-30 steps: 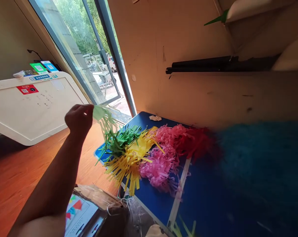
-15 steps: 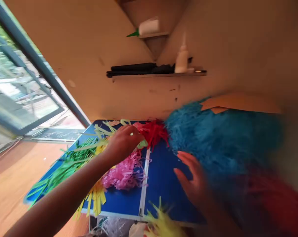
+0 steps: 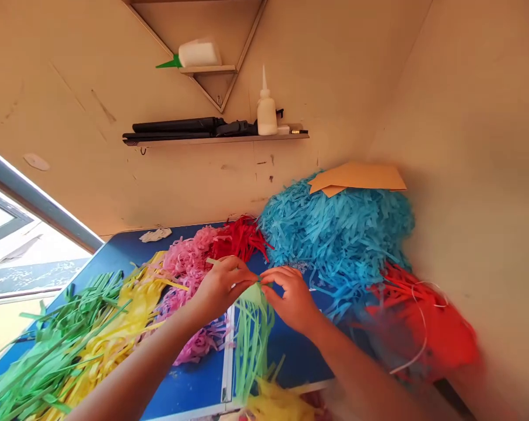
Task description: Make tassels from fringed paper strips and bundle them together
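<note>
My left hand (image 3: 223, 286) and my right hand (image 3: 291, 295) meet over the blue table (image 3: 203, 383), both pinching the top of a light green paper fringe (image 3: 252, 336). Its cut strips hang down between my forearms toward the table's near edge. Directly behind my left hand lies a pink fringe pile (image 3: 189, 263). Just past my right hand are the red pile (image 3: 240, 237) and the big blue pile (image 3: 339, 225).
Green (image 3: 49, 356) and yellow (image 3: 119, 327) strip piles cover the table's left side. A red heap (image 3: 418, 327) sits at the right by the wall. Brown card (image 3: 356, 175) tops the blue pile. A wall shelf (image 3: 216, 137) holds a glue bottle (image 3: 267, 108). Yellow strips (image 3: 277, 403) lie at the near edge.
My left hand carried the green fringe from over the table's left end to the middle. My right hand came in and took hold of its top. The camera swung right.
</note>
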### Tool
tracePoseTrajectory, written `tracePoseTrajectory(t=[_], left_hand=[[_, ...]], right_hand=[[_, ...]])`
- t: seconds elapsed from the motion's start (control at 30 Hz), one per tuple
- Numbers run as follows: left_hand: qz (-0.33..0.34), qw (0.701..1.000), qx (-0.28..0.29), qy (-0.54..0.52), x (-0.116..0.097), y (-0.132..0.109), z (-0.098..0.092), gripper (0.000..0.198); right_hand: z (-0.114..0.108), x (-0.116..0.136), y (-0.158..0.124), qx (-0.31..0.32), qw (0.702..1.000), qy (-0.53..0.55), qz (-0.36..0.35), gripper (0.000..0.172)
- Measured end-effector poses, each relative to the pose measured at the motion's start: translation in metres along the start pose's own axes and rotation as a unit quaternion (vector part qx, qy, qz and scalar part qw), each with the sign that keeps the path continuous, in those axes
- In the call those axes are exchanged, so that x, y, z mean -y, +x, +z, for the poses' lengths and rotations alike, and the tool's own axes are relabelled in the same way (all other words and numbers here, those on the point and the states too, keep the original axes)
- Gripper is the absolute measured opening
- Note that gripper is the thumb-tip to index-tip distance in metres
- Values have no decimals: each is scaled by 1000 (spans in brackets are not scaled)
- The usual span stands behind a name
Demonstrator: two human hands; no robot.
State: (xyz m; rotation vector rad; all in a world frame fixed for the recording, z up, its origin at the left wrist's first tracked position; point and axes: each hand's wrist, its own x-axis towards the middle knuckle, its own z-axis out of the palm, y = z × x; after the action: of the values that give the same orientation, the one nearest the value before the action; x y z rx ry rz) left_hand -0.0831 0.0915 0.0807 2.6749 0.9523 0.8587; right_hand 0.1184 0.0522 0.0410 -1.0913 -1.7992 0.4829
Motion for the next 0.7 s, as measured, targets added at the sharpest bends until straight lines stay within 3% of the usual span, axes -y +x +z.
tracePoseTrajectory(t=[0.1, 0.2, 0.27, 0.43, 0.53, 0.6, 0.7], left_hand=[[-110, 992, -64, 15, -6, -7, 12, 28], [-182, 973, -138, 31, -20, -18, 36, 55], [-196, 971, -138, 13, -27, -24, 56, 64], [-241, 961, -109, 78, -22, -28, 89, 46], [-251, 961, -63, 99, -12, -34, 89, 44], [-256, 959, -54, 106, -8, -40, 82, 46], [-243, 957, -57, 151, -11, -48, 64, 47]], right_hand=[[1, -6, 3, -16, 999, -2, 48, 11], [2, -6, 4, -33, 996, -51, 62, 12], [1, -3, 2, -24, 995, -94, 32, 11], [-6, 0, -6, -17, 979, -195, -65, 14], [-14, -1, -11, -19, 976, -202, -74, 18], [-17, 3, -19, -55, 976, -200, -59, 15], [-6, 22, -41, -70, 988, -122, -64, 19]])
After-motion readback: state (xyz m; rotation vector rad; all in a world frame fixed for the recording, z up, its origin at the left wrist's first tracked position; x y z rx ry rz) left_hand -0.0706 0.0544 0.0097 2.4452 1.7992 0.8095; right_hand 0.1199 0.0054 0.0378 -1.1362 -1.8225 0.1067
